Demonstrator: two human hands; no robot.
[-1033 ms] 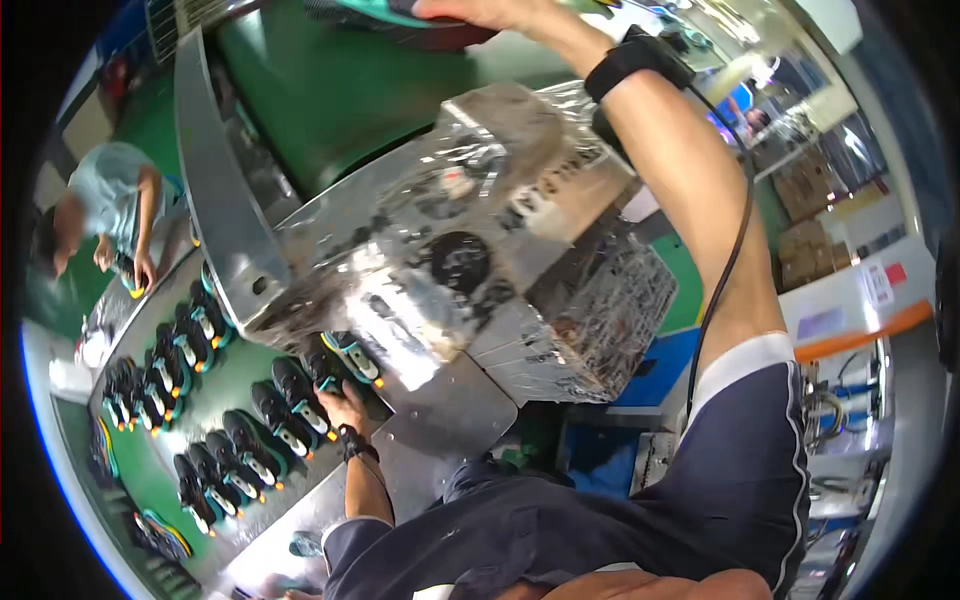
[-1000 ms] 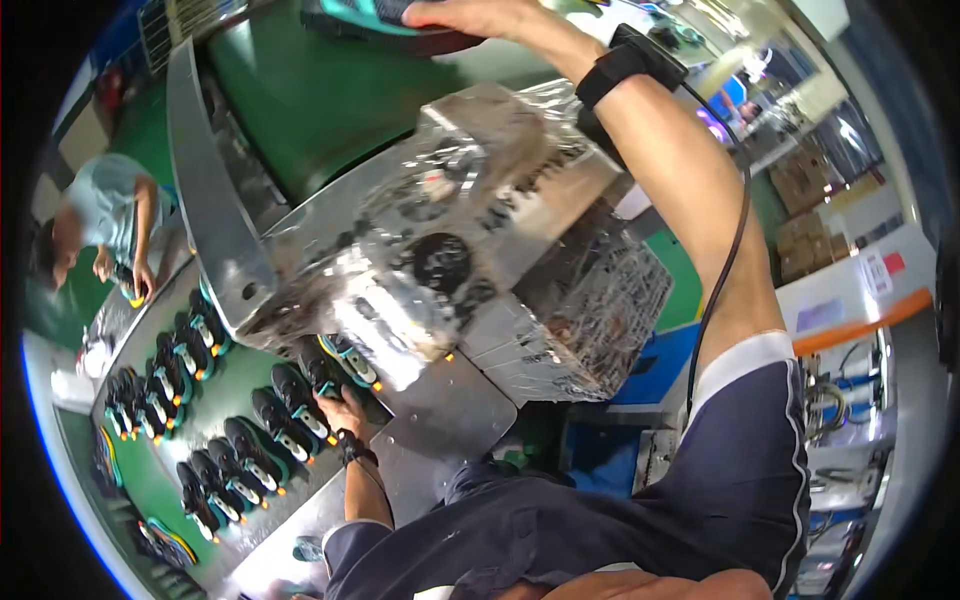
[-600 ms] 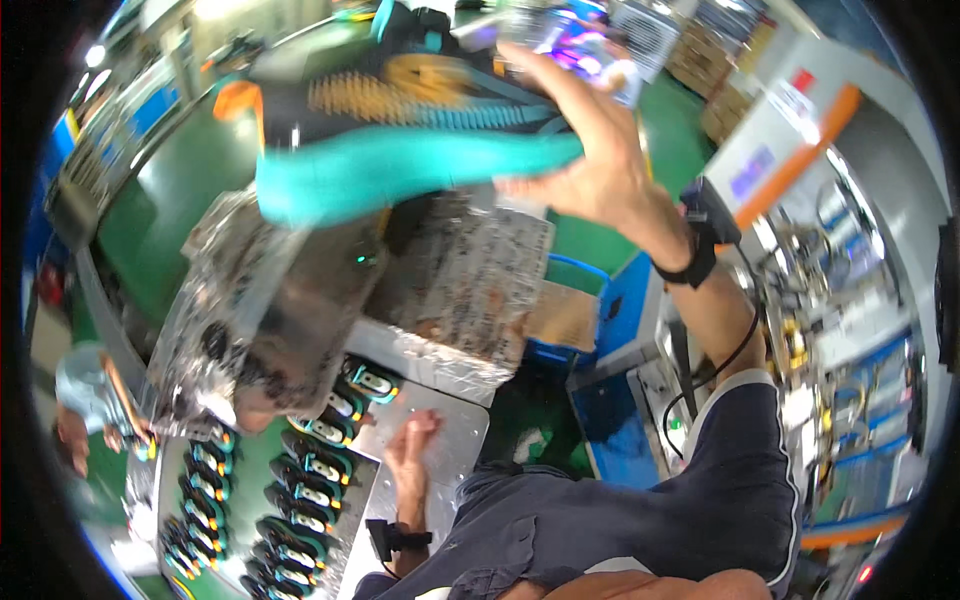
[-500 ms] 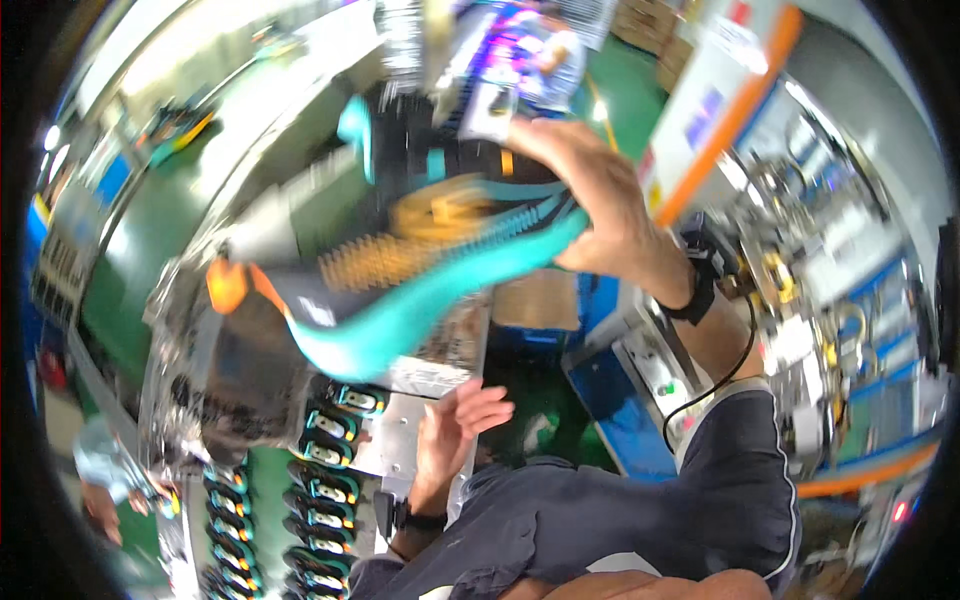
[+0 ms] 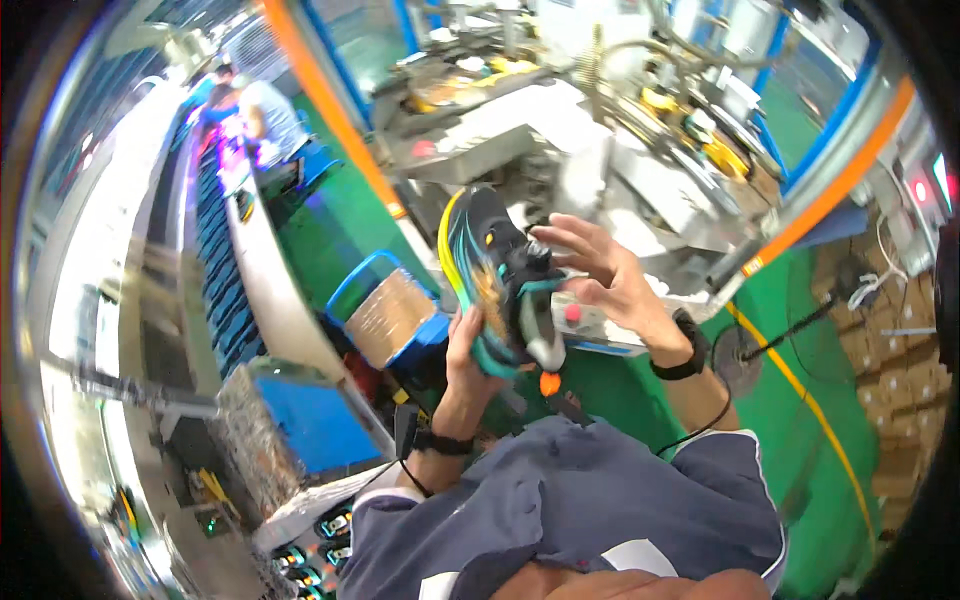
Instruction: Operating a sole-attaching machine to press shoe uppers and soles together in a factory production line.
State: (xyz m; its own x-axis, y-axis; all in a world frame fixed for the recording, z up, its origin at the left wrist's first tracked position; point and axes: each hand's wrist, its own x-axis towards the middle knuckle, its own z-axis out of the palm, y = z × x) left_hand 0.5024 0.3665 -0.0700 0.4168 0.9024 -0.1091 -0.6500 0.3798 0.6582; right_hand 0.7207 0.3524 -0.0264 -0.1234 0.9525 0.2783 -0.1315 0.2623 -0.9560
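Observation:
A black sports shoe (image 5: 499,285) with a teal and yellow sole and orange patches is held up in front of me, tilted. My left hand (image 5: 468,362) is closed around its sole edge, at the lower left. Fingers spread, my right hand (image 5: 608,278) is beside the shoe's opening. It may touch the upper there; blur leaves this unclear. A small orange piece (image 5: 550,384) shows at the shoe's lower end.
Ahead stands a machine with pale metal plates (image 5: 545,125), framed by orange posts (image 5: 330,110). A slatted conveyor (image 5: 228,285) runs along the left, with people near its far end. A blue-framed seat with a cardboard top (image 5: 388,318) stands between. More shoes (image 5: 300,565) lie lower left.
My view has swung right, from the shoe rows to the machine. The shoe has turned to upright; my left hand now grips it, and my right hand has let go.

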